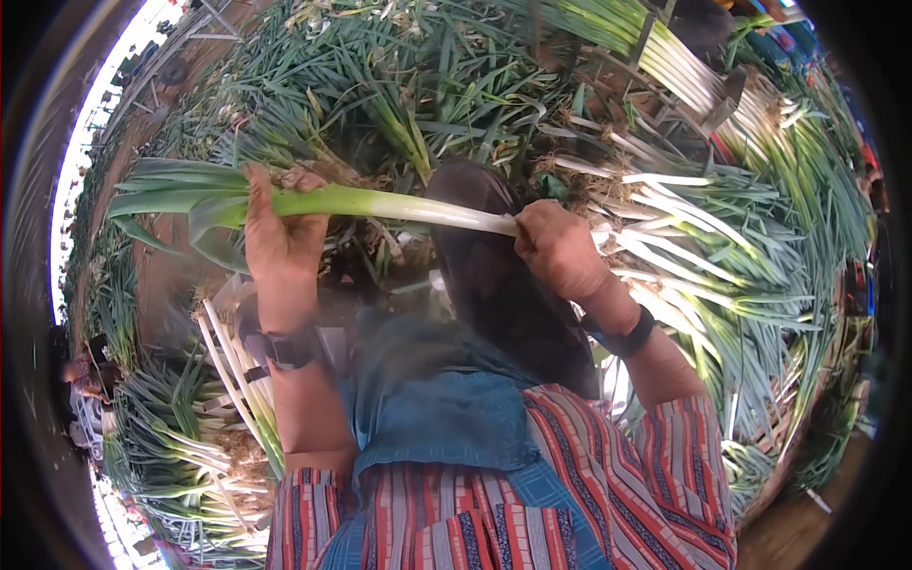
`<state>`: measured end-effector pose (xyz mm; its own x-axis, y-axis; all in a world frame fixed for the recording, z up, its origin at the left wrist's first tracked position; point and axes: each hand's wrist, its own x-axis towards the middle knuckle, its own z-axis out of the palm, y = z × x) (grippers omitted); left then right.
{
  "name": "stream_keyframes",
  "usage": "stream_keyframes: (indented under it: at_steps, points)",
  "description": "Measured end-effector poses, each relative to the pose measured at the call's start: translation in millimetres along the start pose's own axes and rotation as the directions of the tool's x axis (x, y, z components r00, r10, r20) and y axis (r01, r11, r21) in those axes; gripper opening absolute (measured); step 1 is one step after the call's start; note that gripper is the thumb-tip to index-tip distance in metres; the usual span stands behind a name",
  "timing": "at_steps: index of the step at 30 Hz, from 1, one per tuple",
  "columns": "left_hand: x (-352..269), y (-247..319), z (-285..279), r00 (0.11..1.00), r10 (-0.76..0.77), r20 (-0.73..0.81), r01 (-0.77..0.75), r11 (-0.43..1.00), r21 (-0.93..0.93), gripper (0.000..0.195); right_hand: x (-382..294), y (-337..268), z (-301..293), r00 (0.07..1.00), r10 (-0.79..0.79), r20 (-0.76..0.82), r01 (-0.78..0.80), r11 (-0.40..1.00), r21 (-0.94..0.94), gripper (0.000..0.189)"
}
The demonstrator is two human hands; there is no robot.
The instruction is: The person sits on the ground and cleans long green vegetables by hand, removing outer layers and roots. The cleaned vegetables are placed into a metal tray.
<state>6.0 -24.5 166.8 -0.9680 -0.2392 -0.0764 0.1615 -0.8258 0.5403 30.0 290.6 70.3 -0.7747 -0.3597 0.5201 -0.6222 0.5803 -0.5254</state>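
Observation:
A long-stemmed green onion point(420, 208) stretches nearly level in front of me, its green leaves to the left and its white end to the right. My left hand point(288, 239) is around the green part of the stalk, with the palm turned up and the thumb on the near side. At the white end, my right hand point(559, 249) is closed in a fist on the stalk, so the root tip is hidden. Below both hands is my dark-covered knee point(477, 263). Cut or peeled leaves point(456, 92) lie thickly on the ground beyond.
Green onions with roots and white stems point(677, 235) are piled at the right. Another heap point(206, 456) lies at lower left. A metal rack point(723, 107) at upper right holds a bundle of green onions point(677, 57). A person point(89, 377) is at the far left edge.

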Motion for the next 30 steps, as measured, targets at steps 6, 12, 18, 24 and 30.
stream_keyframes:
  at_steps: [6,12,18,24,30]
  points:
    - [-19.7,-15.3,16.3,0.994,0.053,0.097,-0.059,0.996,0.069,0.014,-19.3,25.4,4.5,0.507,0.858,-0.082,-0.533,0.388,0.752,0.013]
    - [-16.5,-1.1,7.7,0.996,0.022,0.092,-0.028,0.998,0.064,0.018,-144.6,156.3,-18.4,-0.027,0.995,-0.099,-0.243,0.089,0.966,0.012]
    - [-8.7,7.4,-3.1,0.964,0.211,0.159,-0.263,0.838,0.478,0.014,-200.9,169.7,-42.1,-0.066,0.992,-0.106,-0.645,0.038,0.763,0.021]
    - [-15.8,0.7,17.9,1.0,0.011,0.003,-0.011,0.997,0.082,0.014,-127.9,85.5,-32.0,0.478,0.878,-0.017,-0.73,0.408,0.549,0.061]
    - [-17.0,-0.4,26.2,0.998,0.02,0.054,-0.027,0.989,0.142,0.016,-126.1,98.9,-18.8,0.581,0.812,0.061,-0.761,0.515,0.394,0.016]
